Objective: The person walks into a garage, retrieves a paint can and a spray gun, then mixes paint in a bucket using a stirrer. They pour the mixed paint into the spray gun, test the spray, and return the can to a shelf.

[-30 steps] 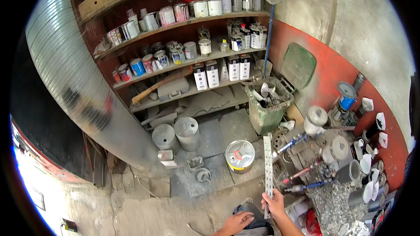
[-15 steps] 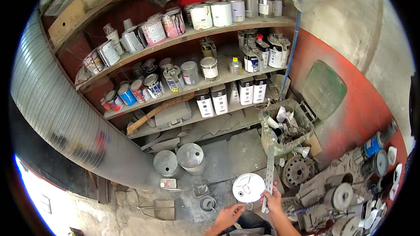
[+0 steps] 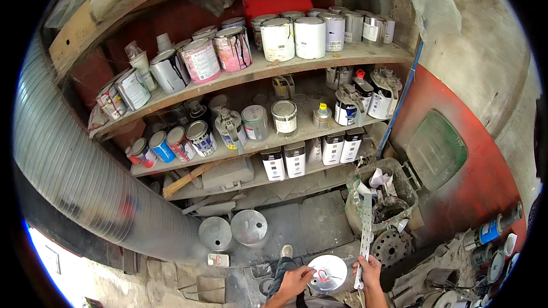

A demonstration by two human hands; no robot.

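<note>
My right hand [image 3: 370, 272] is wrapped round the lower end of a long, flat, light-grey strip with holes [image 3: 366, 228], held nearly upright. Just left of it is the round white top of a drum [image 3: 335, 269], with a red handle and a small bung; the drum's sides are hidden. At the drum's left rim is my left hand [image 3: 295, 283], its fingers curled together. Whatever those fingers may pinch is too small to make out. Beneath my arms a dark trouser leg and a shoe [image 3: 286, 250] show.
Shelves [image 3: 319, 61] carry several paint cans and tins. An open bin [image 3: 381, 191] full of waste stands at the right, above a holed steel wheel [image 3: 391, 247]. Two grey drums [image 3: 249, 228] stand left, beside a thick ribbed duct [image 3: 85, 165]. Dusty cans and clutter [image 3: 451, 254] fill the lower right.
The view has shifted, so the shelves look nearer and lower. My foot has come into sight ahead of my left hand. The right hand still grips the strip.
</note>
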